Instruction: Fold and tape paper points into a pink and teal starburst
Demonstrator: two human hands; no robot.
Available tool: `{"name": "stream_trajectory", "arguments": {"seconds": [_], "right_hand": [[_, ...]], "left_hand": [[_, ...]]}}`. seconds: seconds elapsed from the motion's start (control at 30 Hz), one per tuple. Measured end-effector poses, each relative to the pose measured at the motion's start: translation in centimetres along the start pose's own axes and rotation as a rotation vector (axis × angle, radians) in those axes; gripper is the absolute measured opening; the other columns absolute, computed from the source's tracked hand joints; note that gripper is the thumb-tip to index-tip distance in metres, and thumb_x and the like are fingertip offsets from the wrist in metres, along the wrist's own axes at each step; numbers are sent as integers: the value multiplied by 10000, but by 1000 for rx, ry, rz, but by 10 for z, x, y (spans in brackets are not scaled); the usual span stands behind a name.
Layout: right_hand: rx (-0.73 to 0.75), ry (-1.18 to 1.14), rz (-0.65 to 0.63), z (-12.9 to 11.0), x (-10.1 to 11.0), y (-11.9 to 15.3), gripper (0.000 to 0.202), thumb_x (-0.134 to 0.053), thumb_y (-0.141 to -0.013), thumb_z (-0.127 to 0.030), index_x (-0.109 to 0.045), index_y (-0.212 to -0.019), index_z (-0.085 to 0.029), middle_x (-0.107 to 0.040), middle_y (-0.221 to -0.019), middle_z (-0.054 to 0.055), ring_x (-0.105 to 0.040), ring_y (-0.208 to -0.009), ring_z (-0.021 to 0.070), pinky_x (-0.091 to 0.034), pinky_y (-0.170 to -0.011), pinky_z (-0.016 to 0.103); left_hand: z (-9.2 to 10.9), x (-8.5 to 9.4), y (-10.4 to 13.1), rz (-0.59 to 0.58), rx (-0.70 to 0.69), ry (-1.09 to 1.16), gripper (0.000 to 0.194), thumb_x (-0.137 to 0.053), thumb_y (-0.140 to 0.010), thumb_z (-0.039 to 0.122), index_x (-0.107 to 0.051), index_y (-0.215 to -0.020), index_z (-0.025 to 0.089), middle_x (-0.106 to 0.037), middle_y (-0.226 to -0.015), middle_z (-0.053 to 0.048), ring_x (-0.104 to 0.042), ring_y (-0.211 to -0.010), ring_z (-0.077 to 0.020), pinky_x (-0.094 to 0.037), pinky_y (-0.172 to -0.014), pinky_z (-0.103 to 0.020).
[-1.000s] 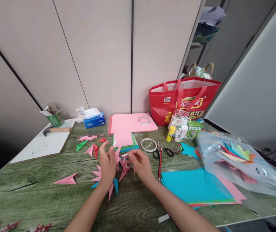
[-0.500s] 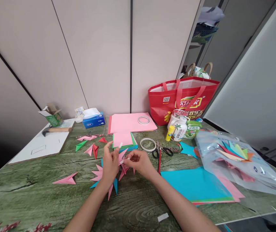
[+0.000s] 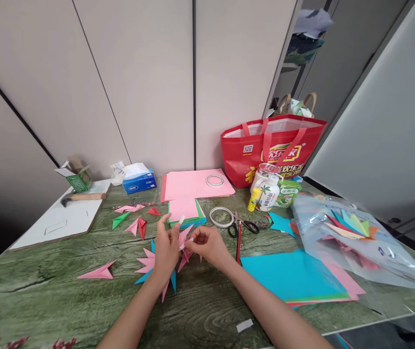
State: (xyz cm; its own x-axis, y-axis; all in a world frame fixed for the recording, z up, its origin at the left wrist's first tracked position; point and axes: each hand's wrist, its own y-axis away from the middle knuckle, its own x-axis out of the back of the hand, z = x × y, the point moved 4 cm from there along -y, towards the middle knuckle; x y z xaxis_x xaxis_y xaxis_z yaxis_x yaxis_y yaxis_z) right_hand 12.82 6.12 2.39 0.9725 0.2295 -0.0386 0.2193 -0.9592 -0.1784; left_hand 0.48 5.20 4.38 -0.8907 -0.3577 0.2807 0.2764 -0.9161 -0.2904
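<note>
My left hand is closed on a pink folded paper piece, its pointed tip standing up beside the thumb. A short white strip sticks up at the left fingertips. From the other side, my right hand pinches a small white tape strip against the paper. Beneath and left of my hands lies a spiky pink and blue paper shape, partly hidden by my left wrist. More pink points show below the fingers. A loose pink folded piece rests farther left.
Behind my hands are a stack of coloured squares, a tape roll, scissors, a red pencil and a glue stick. Blue sheets and a clear plastic bag lie right. A hammer rests left.
My right fingers have moved slightly closer to my left hand, and less of the white tape strip between them shows. The camera view has shifted a little.
</note>
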Motion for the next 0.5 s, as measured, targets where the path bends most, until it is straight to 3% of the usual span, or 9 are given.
{"name": "stream_trajectory", "arguments": {"seconds": [0.23,0.5], "right_hand": [[1,61,68,8,-2,1,232,-670,-543,-235,-461,-628,-183,-556,-541,-37,-550,-508,123,-437,-483,223],[-11,66,114,8,-13,8,231,-612,-586,-184,-449,-749,-190,-568,-599,-26,-553,-529,126,-456,-516,239]], "left_hand": [[1,-2,3,24,-7,-37,387,-453,-785,352,-430,-1108,141,-323,-404,105,-313,-370,-111,-231,-430,-215],[-4,-2,7,94,10,42,424,-486,-773,351,-384,-1140,164,-432,-515,69,-371,-413,-108,-273,-439,-217]]}}
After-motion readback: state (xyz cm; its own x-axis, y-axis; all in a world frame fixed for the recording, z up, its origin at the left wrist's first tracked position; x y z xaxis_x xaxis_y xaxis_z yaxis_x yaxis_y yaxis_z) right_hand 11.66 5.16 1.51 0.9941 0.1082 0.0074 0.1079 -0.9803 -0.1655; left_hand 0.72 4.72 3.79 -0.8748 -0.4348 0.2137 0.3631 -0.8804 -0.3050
